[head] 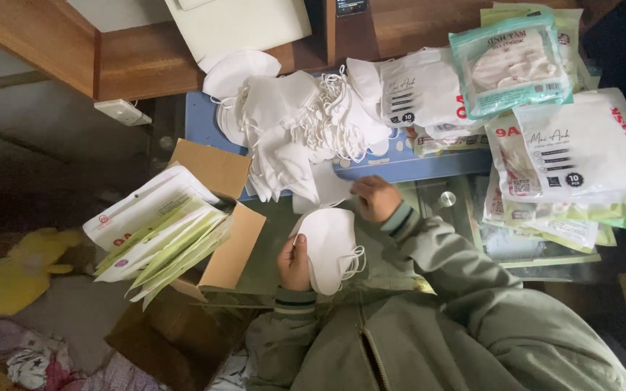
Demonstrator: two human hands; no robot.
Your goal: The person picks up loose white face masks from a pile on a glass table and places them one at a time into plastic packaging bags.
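Two hands sorting folded white fabric face masks.
Left hand fingers clamp a small stack of folded white masks; right hand pinches one mask at the pile's edge.

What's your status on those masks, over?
Left hand holds folded white masks. Right hand touches loose mask pile. Nothing between them.

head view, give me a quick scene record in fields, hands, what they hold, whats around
left hand: holds a small stack of white folded fabric face masks
right hand: reaches a loose white mask at the edge of the heap of white masks
left side: open brown cardboard box with flat packets
right side: sealed plastic mask packets
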